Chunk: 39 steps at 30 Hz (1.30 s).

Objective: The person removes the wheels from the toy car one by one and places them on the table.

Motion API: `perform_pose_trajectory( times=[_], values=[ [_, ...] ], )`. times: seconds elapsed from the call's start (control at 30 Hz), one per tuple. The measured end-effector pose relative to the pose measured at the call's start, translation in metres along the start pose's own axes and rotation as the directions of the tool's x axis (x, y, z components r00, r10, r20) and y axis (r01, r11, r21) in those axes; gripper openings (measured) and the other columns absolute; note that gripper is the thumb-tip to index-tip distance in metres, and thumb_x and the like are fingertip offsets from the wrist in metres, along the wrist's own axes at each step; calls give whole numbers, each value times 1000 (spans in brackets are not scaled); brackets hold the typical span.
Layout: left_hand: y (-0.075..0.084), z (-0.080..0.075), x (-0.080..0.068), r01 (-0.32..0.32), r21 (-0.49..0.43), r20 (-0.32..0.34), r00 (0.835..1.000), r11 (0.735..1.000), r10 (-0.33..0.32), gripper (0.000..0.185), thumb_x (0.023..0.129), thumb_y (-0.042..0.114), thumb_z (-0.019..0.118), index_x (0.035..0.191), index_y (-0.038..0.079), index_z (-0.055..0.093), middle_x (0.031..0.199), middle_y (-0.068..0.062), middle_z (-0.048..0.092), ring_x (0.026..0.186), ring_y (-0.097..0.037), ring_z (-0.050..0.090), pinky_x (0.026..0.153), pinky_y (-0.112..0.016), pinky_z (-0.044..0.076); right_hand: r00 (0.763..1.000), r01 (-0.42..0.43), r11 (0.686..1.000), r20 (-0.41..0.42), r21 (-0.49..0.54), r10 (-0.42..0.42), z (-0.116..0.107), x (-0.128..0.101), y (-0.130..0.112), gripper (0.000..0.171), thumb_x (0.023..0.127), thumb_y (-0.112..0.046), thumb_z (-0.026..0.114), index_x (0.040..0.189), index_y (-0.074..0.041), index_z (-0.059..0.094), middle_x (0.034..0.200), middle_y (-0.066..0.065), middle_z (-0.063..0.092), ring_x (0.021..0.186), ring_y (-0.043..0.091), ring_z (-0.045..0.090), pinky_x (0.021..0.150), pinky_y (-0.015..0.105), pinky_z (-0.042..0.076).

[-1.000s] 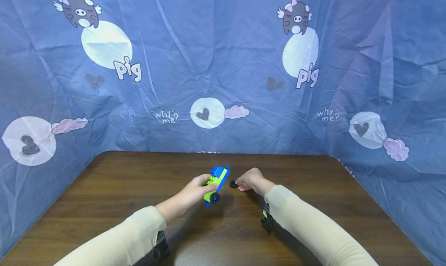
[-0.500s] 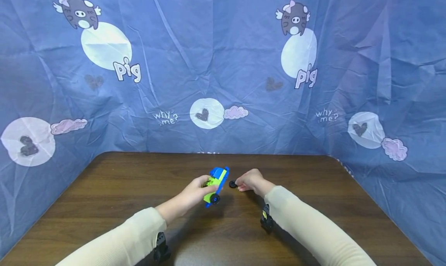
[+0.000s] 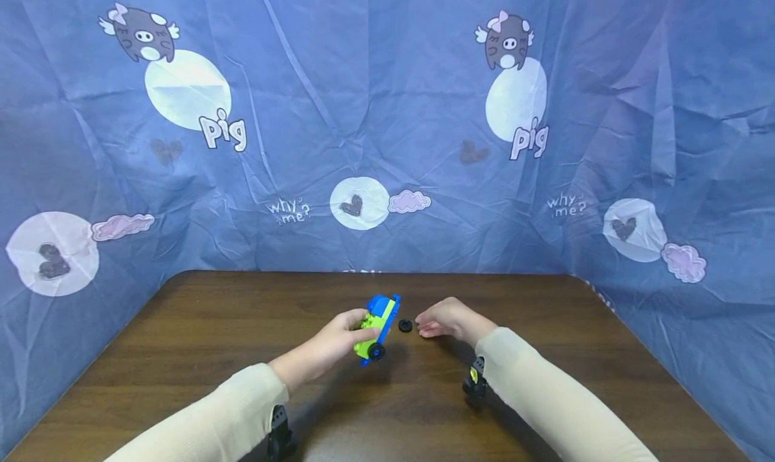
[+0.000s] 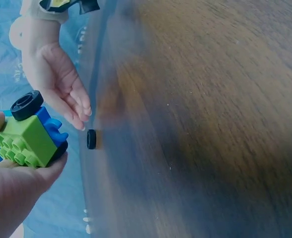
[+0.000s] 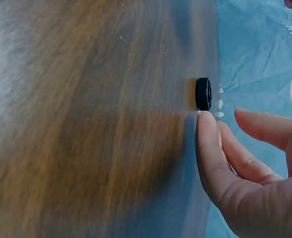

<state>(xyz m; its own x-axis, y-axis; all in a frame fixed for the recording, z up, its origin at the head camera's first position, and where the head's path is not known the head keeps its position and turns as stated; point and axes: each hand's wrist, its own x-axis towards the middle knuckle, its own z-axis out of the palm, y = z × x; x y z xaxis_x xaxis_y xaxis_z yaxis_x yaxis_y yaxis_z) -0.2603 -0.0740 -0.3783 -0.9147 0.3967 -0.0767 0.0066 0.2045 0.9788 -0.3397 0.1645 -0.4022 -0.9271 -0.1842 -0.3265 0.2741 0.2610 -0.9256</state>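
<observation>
My left hand point(image 3: 327, 348) grips a toy car of building blocks point(image 3: 380, 322), lime green and blue, tilted above the table. Black wheels show on it, one of them a wheel point(image 4: 27, 105) facing up in the left wrist view. A loose black wheel point(image 3: 405, 325) lies flat on the table just right of the car. Beside that wheel is my right hand point(image 3: 451, 319), its thumb and fingers apart with nothing between them. In the right wrist view a fingertip of the right hand point(image 5: 250, 173) is very close to the loose wheel point(image 5: 203, 94); I cannot tell whether they touch.
The brown wooden table point(image 3: 254, 307) has its far edge beyond the hands. Behind it hangs a blue cloth point(image 3: 375, 126) printed with pigs, hearts and clouds. A black wrist camera point(image 3: 475, 381) sits below the right sleeve.
My right hand has let go of the loose wheel and drawn slightly right, its fingers spreading. The wheel stays on the table. The left hand still holds the car in nearly the same place.
</observation>
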Motion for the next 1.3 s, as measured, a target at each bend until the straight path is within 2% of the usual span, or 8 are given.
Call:
perform_pose_trajectory(
  times=[0.23,0.37,0.6,0.77,0.9,1.1,1.3],
  values=[
    [0,0,1,-19,-29,-5,1000,999,19,54,97,14,53,140,-11,35,121,-22,56,102,-21,59,85,-36,53,999,29,1000,39,-7,-28,-2,-9,-1,25,91,5,58,111,19,60,84,15,68,68,16,66,71,30,59],
    [0,1,1,-11,-44,-13,1000,999,11,53,97,17,55,141,-7,37,125,-22,55,105,-22,59,90,-39,52,997,39,999,66,-15,-38,0,-16,-5,25,92,3,57,112,18,59,92,19,69,70,16,67,73,31,59],
    [2,4,3,8,-73,-83,996,997,-15,52,96,18,59,140,-3,41,128,-20,54,106,-23,59,93,-42,49,988,54,998,147,-31,-49,2,-28,-14,25,95,2,52,113,16,61,88,16,71,73,16,69,75,32,59],
    [2,4,6,30,-127,-128,991,991,-46,51,94,17,61,138,-2,44,126,-20,53,103,-23,61,93,-42,50,968,94,995,235,-26,-85,6,-40,-18,26,94,2,52,115,17,59,91,18,72,74,15,70,78,33,58],
    [1,4,8,19,-161,-133,990,987,-41,51,94,13,60,139,-5,43,126,-21,53,103,-23,62,95,-42,51,948,130,991,295,-24,-117,12,-52,-20,27,94,0,56,114,17,59,97,24,71,75,16,70,82,37,58],
    [0,4,11,1,-176,-111,994,984,-21,50,96,13,59,138,-8,43,123,-21,55,102,-21,62,97,-42,50,913,189,981,375,-43,-159,23,-70,-24,31,97,-5,54,117,18,57,93,20,71,76,16,70,82,38,58],
    [1,4,10,-13,-162,-65,998,987,2,50,97,16,58,138,-9,42,122,-20,56,100,-19,62,98,-42,49,897,199,979,409,-37,-166,31,-83,-26,32,99,-10,52,120,14,55,88,14,71,77,18,70,81,38,58]
  ],
)
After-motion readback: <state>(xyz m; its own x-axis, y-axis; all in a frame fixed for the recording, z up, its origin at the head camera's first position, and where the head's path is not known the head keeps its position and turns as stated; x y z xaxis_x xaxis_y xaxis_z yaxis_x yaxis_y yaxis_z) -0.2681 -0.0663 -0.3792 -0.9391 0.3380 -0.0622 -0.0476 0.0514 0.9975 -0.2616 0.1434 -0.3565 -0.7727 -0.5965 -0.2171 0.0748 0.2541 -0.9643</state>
